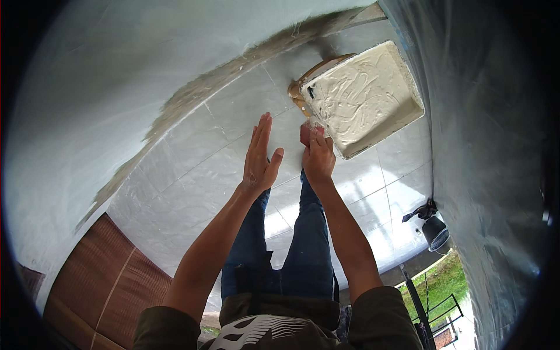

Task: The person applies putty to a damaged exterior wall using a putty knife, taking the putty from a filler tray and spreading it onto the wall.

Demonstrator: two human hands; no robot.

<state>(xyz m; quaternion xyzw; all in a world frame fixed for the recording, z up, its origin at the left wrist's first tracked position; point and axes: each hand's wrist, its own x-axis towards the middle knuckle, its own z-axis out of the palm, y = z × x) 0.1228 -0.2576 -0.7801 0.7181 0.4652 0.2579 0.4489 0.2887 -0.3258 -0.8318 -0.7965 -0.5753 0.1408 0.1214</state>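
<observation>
My left hand (pixel 262 150) is open, fingers straight and together and thumb apart, a little left of my right hand and over the grey tiled floor. My right hand (pixel 318 156) is closed on a small red object (pixel 308 134) with whitish smears, perhaps a block or scraper, just beside the lower left corner of a rectangular tray (pixel 370 146). Cream-coloured paste (pixel 364 93) is spread inside the tray. A curved brown wooden piece (pixel 296 96), perhaps a stool, shows under the tray's left side.
A pale wall (pixel 105 87) with a patchy lower band runs along the left, and plastic sheeting (pixel 490 163) along the right. A brown panel (pixel 105 280) is at lower left. A dark bucket (pixel 434 232) and crumpled black item (pixel 421 210) lie near the right edge, beside a railing (pixel 437 312).
</observation>
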